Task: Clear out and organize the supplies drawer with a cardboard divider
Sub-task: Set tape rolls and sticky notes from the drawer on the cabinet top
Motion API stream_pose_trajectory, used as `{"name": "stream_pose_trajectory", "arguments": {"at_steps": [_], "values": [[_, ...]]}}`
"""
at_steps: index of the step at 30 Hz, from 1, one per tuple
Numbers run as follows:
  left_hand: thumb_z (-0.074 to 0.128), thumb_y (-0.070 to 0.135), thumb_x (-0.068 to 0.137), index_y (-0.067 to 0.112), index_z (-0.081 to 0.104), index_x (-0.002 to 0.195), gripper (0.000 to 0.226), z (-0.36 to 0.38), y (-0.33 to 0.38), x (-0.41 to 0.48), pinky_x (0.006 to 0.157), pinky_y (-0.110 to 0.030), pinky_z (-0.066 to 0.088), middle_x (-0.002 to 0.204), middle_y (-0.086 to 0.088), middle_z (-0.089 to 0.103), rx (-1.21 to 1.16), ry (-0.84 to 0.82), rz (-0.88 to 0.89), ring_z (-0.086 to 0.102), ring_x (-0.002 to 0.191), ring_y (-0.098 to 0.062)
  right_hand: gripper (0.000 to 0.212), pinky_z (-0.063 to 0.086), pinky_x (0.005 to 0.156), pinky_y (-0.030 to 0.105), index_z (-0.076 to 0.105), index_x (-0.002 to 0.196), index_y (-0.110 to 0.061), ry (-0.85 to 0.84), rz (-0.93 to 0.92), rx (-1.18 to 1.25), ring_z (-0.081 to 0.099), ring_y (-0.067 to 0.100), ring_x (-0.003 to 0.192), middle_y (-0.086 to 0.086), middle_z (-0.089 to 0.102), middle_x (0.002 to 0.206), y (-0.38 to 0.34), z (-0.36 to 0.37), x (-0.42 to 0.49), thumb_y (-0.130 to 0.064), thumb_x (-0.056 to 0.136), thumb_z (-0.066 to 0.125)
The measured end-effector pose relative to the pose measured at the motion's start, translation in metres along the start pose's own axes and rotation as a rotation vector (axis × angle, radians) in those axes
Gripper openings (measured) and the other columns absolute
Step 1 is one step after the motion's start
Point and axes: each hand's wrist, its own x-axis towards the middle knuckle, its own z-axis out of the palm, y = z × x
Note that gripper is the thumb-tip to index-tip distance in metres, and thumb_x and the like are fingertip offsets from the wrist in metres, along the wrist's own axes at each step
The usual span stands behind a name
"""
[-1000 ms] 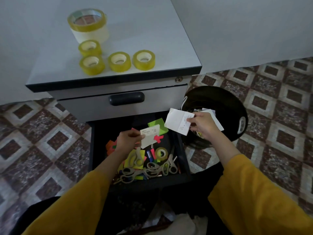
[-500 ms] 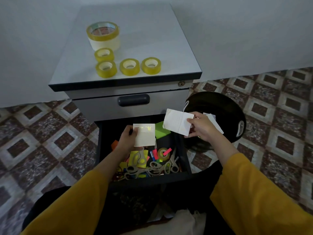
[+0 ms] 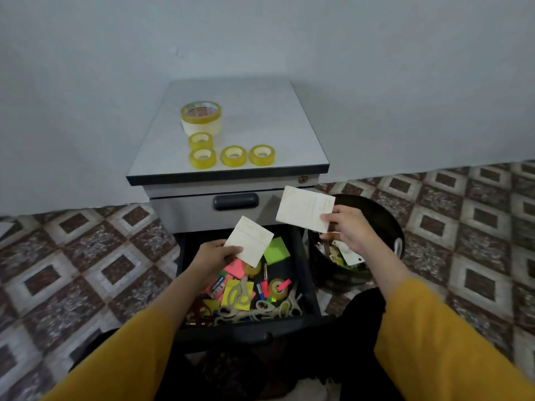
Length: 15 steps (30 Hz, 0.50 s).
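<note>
Standing open at the foot of the cabinet, the supplies drawer [image 3: 307,273] holds a loose jumble: green sticky pad [image 3: 276,250] toward the back, pink notes [image 3: 238,267], a small tape roll [image 3: 278,287], scissors [image 3: 260,309] along the front. Over its back left the left hand [image 3: 212,257] pinches a pale paper slip [image 3: 250,240] by the lower corner; the slip is now tilted, where half a second ago it hung squarer. The right hand [image 3: 347,230] pinches a second slip [image 3: 304,208] by its right edge and has risen: that sheet now shows against the closed upper drawer's right end, earlier lower, near the open drawer's back right corner. Hands well apart, each clamped on its own slip. Black bin [image 3: 385,224] on the floor just right of the drawer, below the right hand, paper scraps inside. On the counter [image 3: 260,117] above, one large tape roll [image 3: 201,117] and four small yellow rolls [image 3: 234,155], arranged as before. View sits farther back than earlier, more wall showing. Patterned tile floor [image 3: 86,256] either side; yellow sleeves [image 3: 434,342] in the foreground.
</note>
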Motion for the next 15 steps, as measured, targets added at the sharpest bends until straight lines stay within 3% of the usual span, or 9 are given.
{"name": "stream_pose_trajectory", "arguments": {"at_steps": [2, 5, 9, 15], "values": [[0.062, -0.003, 0.083, -0.001, 0.059, 0.080, 0.005, -0.002, 0.011, -0.007, 0.059, -0.023, 0.049, 0.075, -0.012, 0.063, -0.062, -0.007, 0.010, 0.058, 0.063, -0.018, 0.021, 0.047, 0.040, 0.019, 0.058, 0.110, 0.002, 0.024, -0.061, 0.031, 0.060, 0.019, 0.069, 0.013, 0.064, 0.091, -0.016, -0.003, -0.004, 0.002, 0.090, 0.054], [0.060, 0.005, 0.088, 0.003, 0.059, 0.090, 0.003, -0.002, 0.032, -0.020, 0.045, -0.018, 0.047, 0.067, -0.005, 0.065, -0.106, -0.061, 0.015, 0.059, 0.048, -0.009, 0.025, 0.045, 0.039, 0.018, 0.056, 0.117, 0.000, 0.059, -0.115, 0.120, 0.059, 0.019, 0.070, 0.010, 0.063, 0.089, -0.042, -0.009, -0.006, 0.000, 0.092, 0.052], [0.057, 0.017, 0.091, 0.011, 0.059, 0.103, 0.013, -0.004, 0.058, -0.028, 0.054, -0.021, 0.054, 0.093, -0.010, 0.069, -0.072, -0.153, 0.029, 0.066, 0.078, -0.022, 0.031, 0.046, 0.038, 0.016, 0.052, 0.125, 0.003, 0.118, -0.162, 0.149, 0.055, 0.016, 0.073, 0.013, 0.059, 0.105, -0.077, -0.014, 0.001, 0.000, 0.095, 0.047], [0.054, 0.001, 0.089, 0.007, 0.062, 0.100, 0.015, -0.002, 0.090, -0.032, 0.064, -0.022, 0.058, 0.092, -0.010, 0.072, -0.124, -0.252, 0.056, 0.069, 0.080, -0.019, 0.030, 0.050, 0.040, 0.017, 0.051, 0.123, 0.010, 0.152, -0.128, 0.072, 0.056, 0.020, 0.074, 0.022, 0.056, 0.124, -0.104, -0.001, 0.024, 0.003, 0.094, 0.048]]}}
